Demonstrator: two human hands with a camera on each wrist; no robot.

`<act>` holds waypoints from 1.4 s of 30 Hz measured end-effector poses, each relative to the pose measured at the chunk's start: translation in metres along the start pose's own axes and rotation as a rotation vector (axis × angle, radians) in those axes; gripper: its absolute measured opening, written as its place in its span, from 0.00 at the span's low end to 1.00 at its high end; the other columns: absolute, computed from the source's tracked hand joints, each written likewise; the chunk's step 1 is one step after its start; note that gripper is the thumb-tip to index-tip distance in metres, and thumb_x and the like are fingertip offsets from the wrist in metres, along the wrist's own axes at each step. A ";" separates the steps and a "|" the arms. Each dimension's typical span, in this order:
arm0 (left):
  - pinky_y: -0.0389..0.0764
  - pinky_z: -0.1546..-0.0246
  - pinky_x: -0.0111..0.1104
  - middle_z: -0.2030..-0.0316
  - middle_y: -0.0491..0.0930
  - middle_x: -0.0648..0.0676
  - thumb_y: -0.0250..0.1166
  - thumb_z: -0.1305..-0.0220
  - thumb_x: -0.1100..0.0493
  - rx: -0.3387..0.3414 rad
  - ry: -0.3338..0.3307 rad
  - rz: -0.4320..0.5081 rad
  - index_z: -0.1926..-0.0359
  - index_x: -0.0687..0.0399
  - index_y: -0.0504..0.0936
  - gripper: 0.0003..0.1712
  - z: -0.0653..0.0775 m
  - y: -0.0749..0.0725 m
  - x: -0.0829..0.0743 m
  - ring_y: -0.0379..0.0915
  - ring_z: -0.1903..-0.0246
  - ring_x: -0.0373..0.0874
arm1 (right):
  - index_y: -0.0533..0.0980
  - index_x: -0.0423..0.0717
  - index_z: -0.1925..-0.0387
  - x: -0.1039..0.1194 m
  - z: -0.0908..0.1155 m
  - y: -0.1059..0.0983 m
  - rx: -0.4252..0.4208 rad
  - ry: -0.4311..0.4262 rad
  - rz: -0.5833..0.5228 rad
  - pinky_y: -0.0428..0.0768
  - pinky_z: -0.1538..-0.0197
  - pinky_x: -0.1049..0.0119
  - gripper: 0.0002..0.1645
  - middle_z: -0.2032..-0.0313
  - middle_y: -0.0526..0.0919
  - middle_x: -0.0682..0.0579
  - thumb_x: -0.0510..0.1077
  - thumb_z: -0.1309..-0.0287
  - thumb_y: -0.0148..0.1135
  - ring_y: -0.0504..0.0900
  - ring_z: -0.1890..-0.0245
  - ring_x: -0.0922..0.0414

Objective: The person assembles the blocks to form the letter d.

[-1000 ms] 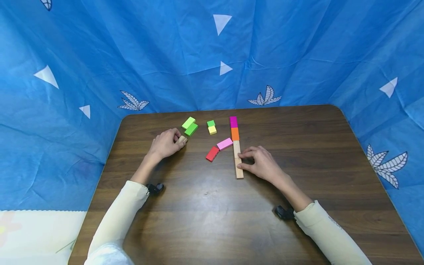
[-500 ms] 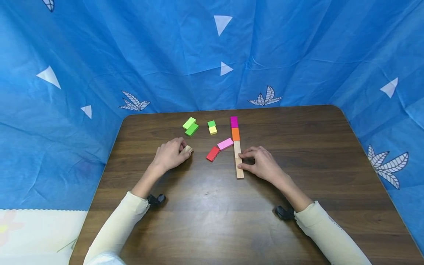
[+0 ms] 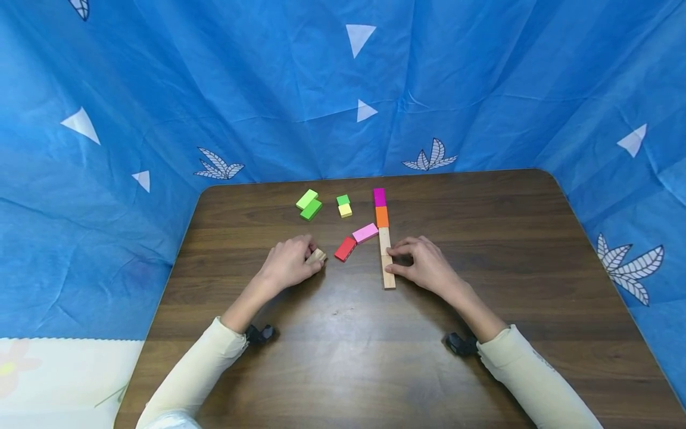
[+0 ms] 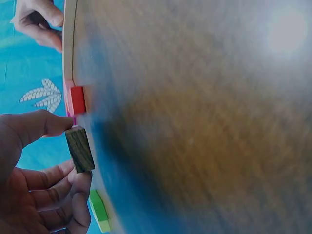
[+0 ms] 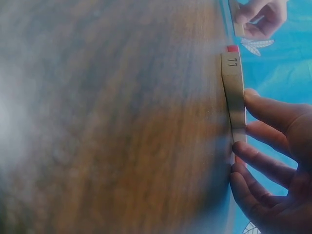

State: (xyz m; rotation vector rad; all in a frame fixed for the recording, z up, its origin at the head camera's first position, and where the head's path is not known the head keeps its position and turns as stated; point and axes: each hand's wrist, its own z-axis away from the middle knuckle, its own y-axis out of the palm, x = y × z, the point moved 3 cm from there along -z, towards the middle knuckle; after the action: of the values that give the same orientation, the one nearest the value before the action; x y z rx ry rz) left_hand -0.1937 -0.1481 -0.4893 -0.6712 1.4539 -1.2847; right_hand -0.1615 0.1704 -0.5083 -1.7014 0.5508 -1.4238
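My left hand (image 3: 289, 262) pinches a plain wooden block (image 3: 317, 256) by its ends between thumb and fingers, just left of a red block (image 3: 345, 249). In the left wrist view, the end face of this wood block is turned toward the camera. A straight row runs away from me: two plain wooden blocks (image 3: 388, 277), then an orange block (image 3: 382, 217) and a magenta block (image 3: 379, 197). Thumb and fingertips of my right hand (image 3: 423, 262) rest against the row's right side, around the joint of the two wooden blocks. A pink block (image 3: 365, 233) slants from the row toward the red one.
Toward the table's far edge lie a light green block (image 3: 307, 198) and a green block (image 3: 311, 210), side by side. Right of them a small green block (image 3: 343, 200) touches a yellow block (image 3: 345, 211). A blue curtain (image 3: 300, 89) hangs behind the brown table (image 3: 343, 357).
My left hand has carried the wooden block away from the green blocks, rightward and nearer to me, toward the red block. My right hand has stayed at the row.
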 end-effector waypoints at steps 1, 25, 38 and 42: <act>0.77 0.70 0.37 0.62 0.83 0.50 0.73 0.34 0.44 0.004 0.005 0.002 0.53 0.51 0.82 0.19 0.001 0.001 -0.001 0.78 0.69 0.45 | 0.88 0.50 0.41 0.000 0.000 0.000 -0.001 -0.001 -0.002 0.77 0.34 0.38 0.28 0.43 0.90 0.46 0.54 0.41 0.82 0.82 0.41 0.44; 0.73 0.76 0.33 0.73 0.81 0.50 0.76 0.34 0.40 0.101 0.010 0.101 0.55 0.52 0.78 0.24 0.001 0.016 -0.015 0.74 0.77 0.43 | 0.88 0.50 0.42 0.000 0.001 0.000 -0.003 -0.003 -0.009 0.76 0.33 0.37 0.27 0.43 0.90 0.46 0.53 0.41 0.82 0.83 0.41 0.43; 0.79 0.63 0.32 0.67 0.88 0.49 0.74 0.31 0.57 0.217 0.123 0.307 0.45 0.56 0.83 0.17 -0.001 0.006 0.004 0.79 0.70 0.36 | 0.88 0.50 0.41 -0.001 0.000 0.000 -0.001 -0.003 -0.004 0.76 0.32 0.38 0.28 0.43 0.90 0.46 0.54 0.41 0.82 0.83 0.40 0.43; 0.78 0.64 0.31 0.67 0.87 0.49 0.74 0.31 0.59 0.231 0.118 0.348 0.44 0.54 0.83 0.17 -0.001 0.008 0.007 0.78 0.70 0.36 | 0.88 0.49 0.41 0.000 0.000 0.000 0.000 -0.004 -0.006 0.73 0.28 0.36 0.28 0.43 0.90 0.46 0.54 0.41 0.82 0.83 0.39 0.43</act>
State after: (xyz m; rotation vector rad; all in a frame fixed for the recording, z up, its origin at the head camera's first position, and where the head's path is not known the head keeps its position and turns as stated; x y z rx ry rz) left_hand -0.1953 -0.1517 -0.4989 -0.1806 1.4147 -1.2059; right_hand -0.1617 0.1708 -0.5083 -1.7065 0.5438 -1.4244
